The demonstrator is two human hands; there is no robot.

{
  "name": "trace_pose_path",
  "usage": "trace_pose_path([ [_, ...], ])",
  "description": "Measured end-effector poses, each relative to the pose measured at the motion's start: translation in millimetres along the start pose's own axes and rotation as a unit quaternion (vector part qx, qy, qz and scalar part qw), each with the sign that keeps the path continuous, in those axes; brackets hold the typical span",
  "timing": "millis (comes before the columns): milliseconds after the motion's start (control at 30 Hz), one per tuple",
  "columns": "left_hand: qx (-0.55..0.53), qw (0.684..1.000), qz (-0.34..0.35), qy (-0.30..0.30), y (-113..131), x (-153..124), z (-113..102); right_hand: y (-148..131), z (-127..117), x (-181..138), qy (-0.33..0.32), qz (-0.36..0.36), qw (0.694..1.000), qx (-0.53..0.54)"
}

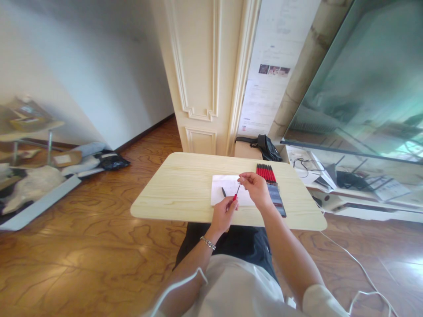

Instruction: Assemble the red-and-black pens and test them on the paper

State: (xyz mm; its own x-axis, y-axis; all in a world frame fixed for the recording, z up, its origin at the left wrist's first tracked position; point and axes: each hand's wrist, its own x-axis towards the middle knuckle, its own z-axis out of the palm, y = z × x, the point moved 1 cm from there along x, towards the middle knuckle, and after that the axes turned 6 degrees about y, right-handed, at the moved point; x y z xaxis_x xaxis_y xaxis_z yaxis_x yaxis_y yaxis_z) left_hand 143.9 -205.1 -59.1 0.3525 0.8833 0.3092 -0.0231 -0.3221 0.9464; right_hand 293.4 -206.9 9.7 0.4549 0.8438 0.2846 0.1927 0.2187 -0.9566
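Observation:
My left hand (224,213) is closed round the red barrel of a pen (235,197), low over a white sheet of paper (217,181). From the barrel a thin dark rod, which looks like the pen's refill (238,188), points up and to the right. The fingers of my right hand (256,187) pinch together at the rod's upper end. On the paper, left of the hands, lies a black pen cap (224,192). A row of several red pens with black ends (266,173) is laid out beyond my right hand.
A dark phone-like slab (279,203) lies beside my right wrist on the pale wooden table (178,185). Behind the table stand a black bag (267,147) and a white cabinet (360,211) with routers and cables. A white cord (350,257) runs over the floor at right.

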Motion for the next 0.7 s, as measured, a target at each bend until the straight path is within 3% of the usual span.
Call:
trace_pose_path([
  [500, -0.006, 1.0, -0.011, 0.012, -0.5, -0.1, -0.8, -2.6, -4.1, -2.1, 0.009, -0.036, 0.996, -0.083],
  [700, -0.011, 1.0, -0.008, 0.008, -3.3, -0.1, -0.3, 0.4, -7.4, -11.1, -0.064, -0.014, 0.991, -0.114],
])
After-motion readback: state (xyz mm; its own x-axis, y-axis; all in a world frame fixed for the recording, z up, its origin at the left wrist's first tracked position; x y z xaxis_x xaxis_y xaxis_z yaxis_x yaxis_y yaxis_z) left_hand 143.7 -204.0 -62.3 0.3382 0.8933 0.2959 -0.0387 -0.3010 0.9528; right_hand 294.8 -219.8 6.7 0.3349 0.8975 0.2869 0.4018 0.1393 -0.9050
